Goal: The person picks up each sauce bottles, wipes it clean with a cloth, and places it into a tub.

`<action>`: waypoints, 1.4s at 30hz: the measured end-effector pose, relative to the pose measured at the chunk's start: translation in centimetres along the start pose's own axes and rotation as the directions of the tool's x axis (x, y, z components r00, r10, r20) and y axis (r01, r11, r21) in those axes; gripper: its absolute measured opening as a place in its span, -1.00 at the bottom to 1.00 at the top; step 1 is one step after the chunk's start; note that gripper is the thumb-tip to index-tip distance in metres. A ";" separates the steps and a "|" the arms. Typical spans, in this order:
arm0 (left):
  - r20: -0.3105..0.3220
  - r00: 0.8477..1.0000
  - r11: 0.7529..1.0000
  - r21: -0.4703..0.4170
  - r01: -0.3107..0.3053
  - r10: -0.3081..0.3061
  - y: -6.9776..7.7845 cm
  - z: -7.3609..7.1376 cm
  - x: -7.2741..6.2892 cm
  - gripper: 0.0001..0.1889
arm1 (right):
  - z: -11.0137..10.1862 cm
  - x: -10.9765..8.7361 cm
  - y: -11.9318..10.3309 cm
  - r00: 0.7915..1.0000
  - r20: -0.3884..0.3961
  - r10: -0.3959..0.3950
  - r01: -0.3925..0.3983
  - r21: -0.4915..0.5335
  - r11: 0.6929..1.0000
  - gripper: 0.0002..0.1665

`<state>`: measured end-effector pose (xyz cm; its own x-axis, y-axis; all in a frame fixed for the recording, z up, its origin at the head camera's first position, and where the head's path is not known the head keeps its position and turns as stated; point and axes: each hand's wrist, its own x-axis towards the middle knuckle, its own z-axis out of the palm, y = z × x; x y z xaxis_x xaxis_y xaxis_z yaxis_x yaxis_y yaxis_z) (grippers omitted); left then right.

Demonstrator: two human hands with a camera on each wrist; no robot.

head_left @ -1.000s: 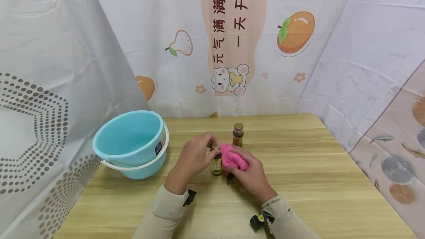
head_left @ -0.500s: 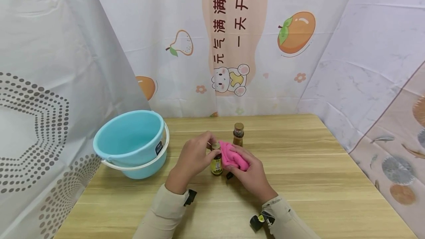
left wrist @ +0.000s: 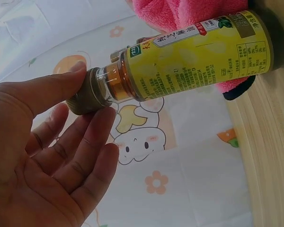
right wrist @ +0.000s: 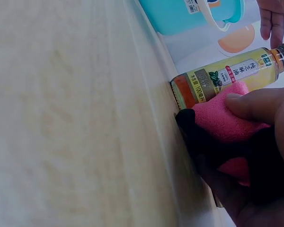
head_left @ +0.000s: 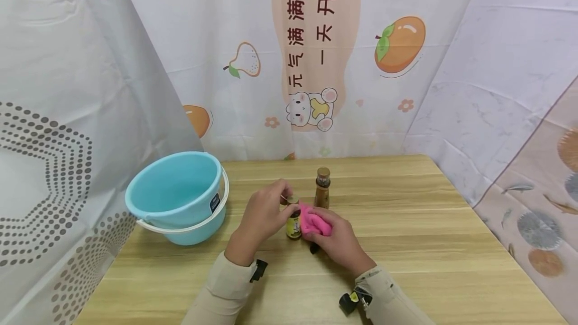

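Observation:
A small sesame oil bottle (left wrist: 199, 59) with a yellow label stands upright on the table. My left hand (head_left: 264, 212) pinches its dark cap (left wrist: 89, 92) between thumb and fingers, as the left wrist view shows. In my right hand (head_left: 343, 239) is a bunched pink cloth (head_left: 317, 223) with a black edge, held against the bottle's right side. The right wrist view has the thumb on top of the cloth, close by the label's lower part. Part of the cloth is hidden under the fingers.
Behind the cloth stands a taller brown bottle (head_left: 322, 189) with a gold cap. A light blue bucket (head_left: 173, 219) with a white handle is at the left of the wooden table (head_left: 429, 234). Printed curtains hang along the back and sides.
My right hand and the cloth have slid a little lower beside the oil bottle, so more of the brown bottle shows. My left hand keeps its hold on the cap.

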<state>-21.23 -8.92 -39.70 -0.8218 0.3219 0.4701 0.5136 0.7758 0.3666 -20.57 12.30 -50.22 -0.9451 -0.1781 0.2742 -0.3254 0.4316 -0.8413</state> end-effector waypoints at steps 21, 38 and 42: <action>0.063 0.985 0.986 -0.059 -0.155 0.159 -1.3 -0.7 0.1 -0.56 | 0.0 0.2 0.1 1.000 0.020 0.001 0.000 -0.054 0.999 -0.30; 0.059 0.986 0.984 -0.091 -0.153 0.158 -1.1 -0.4 0.0 -0.71 | 0.1 0.1 0.0 0.999 -0.004 -0.038 0.038 -0.035 0.999 -0.30; 0.035 0.985 0.984 -0.065 -0.164 0.166 -0.9 -0.2 0.2 -0.72 | -0.1 0.1 0.0 0.999 -0.016 -0.031 0.031 -0.006 1.000 -0.29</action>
<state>-21.80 -9.70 -39.75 -0.7331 0.4651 0.4962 0.6560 0.6759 0.3357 -20.61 12.37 -50.12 -0.9348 -0.1774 0.3075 -0.3547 0.4309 -0.8297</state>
